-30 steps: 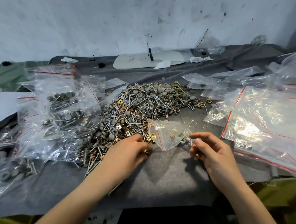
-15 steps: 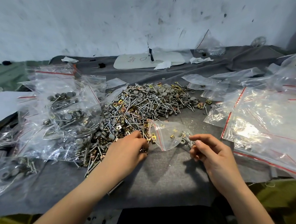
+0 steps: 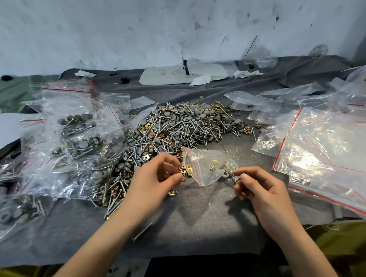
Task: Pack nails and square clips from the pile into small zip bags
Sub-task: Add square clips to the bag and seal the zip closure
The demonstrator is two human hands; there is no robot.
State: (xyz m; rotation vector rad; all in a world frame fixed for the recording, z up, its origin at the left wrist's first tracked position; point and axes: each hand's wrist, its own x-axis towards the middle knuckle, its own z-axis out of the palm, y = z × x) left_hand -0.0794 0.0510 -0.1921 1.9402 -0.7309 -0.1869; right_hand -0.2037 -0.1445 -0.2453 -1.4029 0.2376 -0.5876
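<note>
Two hands at work | left hand (image 3: pixel 156 178), flat a second ago, now raised, pinching square clips (image 3: pixel 183 173) at zip bag (image 3: pixel 205 169) mouth | right hand (image 3: pixel 260 189) pinches bag's closed end | insertion likely next | pile (image 3: pixel 177 128) just behind.

Grey, perhaps felt, cloth (image 3: pixel 193 223) under pile (image 3: pixel 177 128)

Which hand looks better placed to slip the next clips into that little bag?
Left. The left hand pinches brass square clips right at the open mouth of the small zip bag, beside the pile; the right hand is busy holding the bag's far end.
</note>
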